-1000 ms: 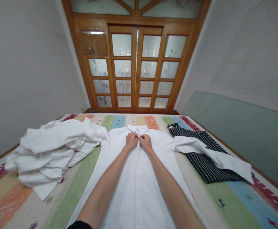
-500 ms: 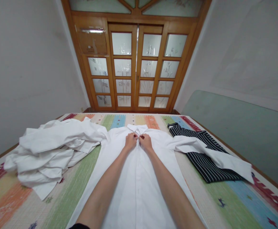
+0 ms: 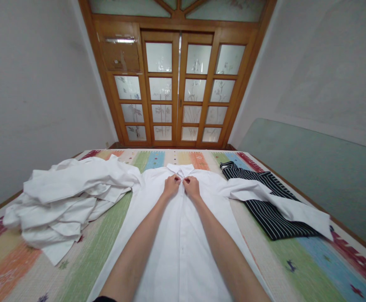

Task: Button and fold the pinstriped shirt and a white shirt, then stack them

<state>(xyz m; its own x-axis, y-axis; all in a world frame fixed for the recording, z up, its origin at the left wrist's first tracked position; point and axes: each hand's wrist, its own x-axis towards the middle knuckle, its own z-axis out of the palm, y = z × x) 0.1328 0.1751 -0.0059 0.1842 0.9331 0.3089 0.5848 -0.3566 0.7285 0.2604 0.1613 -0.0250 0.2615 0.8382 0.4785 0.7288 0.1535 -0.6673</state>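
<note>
Head view: your left hand [image 3: 172, 185] and right hand [image 3: 191, 186], fingertips [image 3: 186, 180] closed, pinch the white dress shirt [image 3: 183, 239] just below its collar [image 3: 185, 168].

Your white shirt [image 3: 180, 230] lies spread front-up before you, its pointed collar [image 3: 188, 167] at the far end. On your right, one long sleeve [image 3: 285, 206] stretches outward, lightly creased.

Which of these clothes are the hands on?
The shirt spread flat in the middle: left hand and right hand are just below its collar. The white heap lies left of it, the striped garment right, partly under the shirt's sleeve.
</note>
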